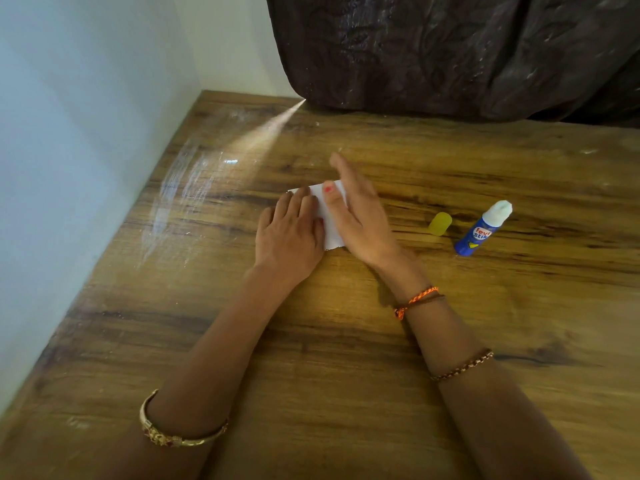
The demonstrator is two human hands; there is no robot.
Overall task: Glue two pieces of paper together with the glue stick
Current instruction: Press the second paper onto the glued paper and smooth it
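White paper [327, 216] lies flat on the wooden table [346, 341], mostly covered by both hands. My left hand [289, 233] rests palm down on its left part, fingers flat. My right hand [356, 211] presses on its right part with fingers stretched out and the thumb on the sheet. I cannot tell whether one or two sheets lie there. To the right, the blue glue stick [479, 232] lies on its side, uncapped, with its white glue tip showing. Its yellow cap [440, 223] lies between the glue stick and my right hand.
A pale wall [86, 150] runs along the table's left edge. A dark brown curtain [450, 53] hangs over the table's far edge. A streak of light falls across the far left of the tabletop.
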